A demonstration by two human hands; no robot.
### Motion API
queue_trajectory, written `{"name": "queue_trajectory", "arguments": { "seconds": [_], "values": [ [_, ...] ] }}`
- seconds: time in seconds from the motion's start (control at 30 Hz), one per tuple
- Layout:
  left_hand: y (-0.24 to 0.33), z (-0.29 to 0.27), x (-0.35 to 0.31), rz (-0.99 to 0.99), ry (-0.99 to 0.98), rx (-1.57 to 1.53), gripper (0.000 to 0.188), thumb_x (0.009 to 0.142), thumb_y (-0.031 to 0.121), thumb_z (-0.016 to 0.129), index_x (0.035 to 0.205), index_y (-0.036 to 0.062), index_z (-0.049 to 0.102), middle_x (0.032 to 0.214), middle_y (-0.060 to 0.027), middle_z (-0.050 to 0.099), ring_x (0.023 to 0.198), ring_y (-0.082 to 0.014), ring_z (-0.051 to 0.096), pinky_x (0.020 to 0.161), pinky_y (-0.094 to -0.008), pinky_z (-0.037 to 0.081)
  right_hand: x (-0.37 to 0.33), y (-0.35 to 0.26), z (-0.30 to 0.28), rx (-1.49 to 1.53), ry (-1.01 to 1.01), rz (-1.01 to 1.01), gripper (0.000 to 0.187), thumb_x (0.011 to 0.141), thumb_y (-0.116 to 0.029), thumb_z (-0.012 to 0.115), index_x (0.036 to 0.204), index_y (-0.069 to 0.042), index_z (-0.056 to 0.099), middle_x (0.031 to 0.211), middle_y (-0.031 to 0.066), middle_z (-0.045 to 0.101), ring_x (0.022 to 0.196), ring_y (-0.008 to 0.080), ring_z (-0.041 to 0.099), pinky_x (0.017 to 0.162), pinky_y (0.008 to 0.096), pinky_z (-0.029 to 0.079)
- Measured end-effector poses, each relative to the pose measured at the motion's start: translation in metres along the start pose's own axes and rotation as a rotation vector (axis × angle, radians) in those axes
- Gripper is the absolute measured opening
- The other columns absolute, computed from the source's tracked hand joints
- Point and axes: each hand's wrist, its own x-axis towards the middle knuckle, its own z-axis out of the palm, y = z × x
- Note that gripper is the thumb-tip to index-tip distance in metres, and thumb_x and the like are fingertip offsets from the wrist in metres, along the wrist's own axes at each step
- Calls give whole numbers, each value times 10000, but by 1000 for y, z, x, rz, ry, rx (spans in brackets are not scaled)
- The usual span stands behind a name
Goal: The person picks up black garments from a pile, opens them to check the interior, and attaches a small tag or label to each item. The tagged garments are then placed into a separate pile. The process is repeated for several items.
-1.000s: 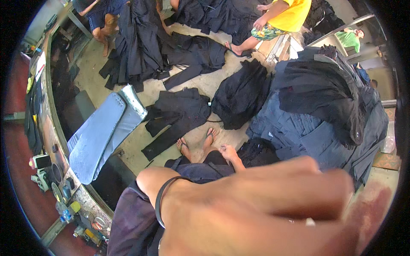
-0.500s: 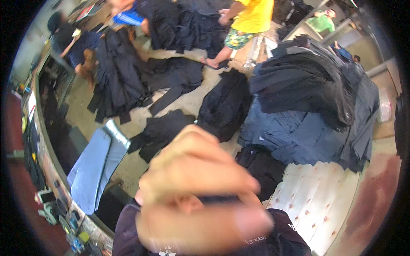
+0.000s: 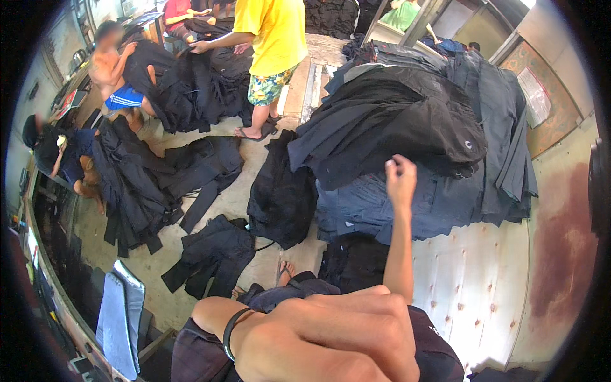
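My right hand (image 3: 401,181) is stretched forward to the front of a big heap of dark garments. Its fingers are slightly bent and apart, with nothing visible in them, near the lower edge of the black clothes (image 3: 382,121) on top. Bluish-grey clothes (image 3: 439,194) lie beneath these. Large and close at the bottom, my left hand (image 3: 337,325) has its back in view and a thin black band (image 3: 233,334) at the wrist. Its fingers are bent and pressed together; the fingertips and anything within them are hidden.
Black garments (image 3: 283,191) are strewn on the floor ahead. A person in a yellow shirt (image 3: 273,38) stands beyond; others sit at far left among dark cloth. A bluish flat board (image 3: 121,318) stands at lower left. A pale panel with rows of spots (image 3: 464,280) is below the heap.
The blurred hand close in front has given way to a clear left hand lower down. My right hand now reaches out to the heap. The whole view has shifted, showing more at the far left.
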Motion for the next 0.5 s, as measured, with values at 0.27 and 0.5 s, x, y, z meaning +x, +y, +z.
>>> {"name": "queue_trajectory", "arguments": {
  "seconds": [0.27, 0.5],
  "values": [
    [-33, -57, -22, -572, -150, 285, 328, 967, 160, 745, 1220, -37, 675, 1196, -224, 687, 1052, -306, 712, 908, -395, 570, 159, 119, -139, -526, 696, 164, 803, 910, -436, 785, 1473, 48, 479, 1447, 336, 477, 1392, 465, 434, 1162, 536, 369],
    [-78, -241, -291, -1216, 427, 752, 290, 1087, 210, 615, 1281, -6, 626, 1145, -79, 713, 1093, -148, 665, 960, -308, 528, 239, 189, -164, -91, 599, 642, 1102, 690, -546, 948, 1363, 200, 495, 1435, 332, 559, 1345, 398, 561, 1153, 452, 421]
  ]
}}
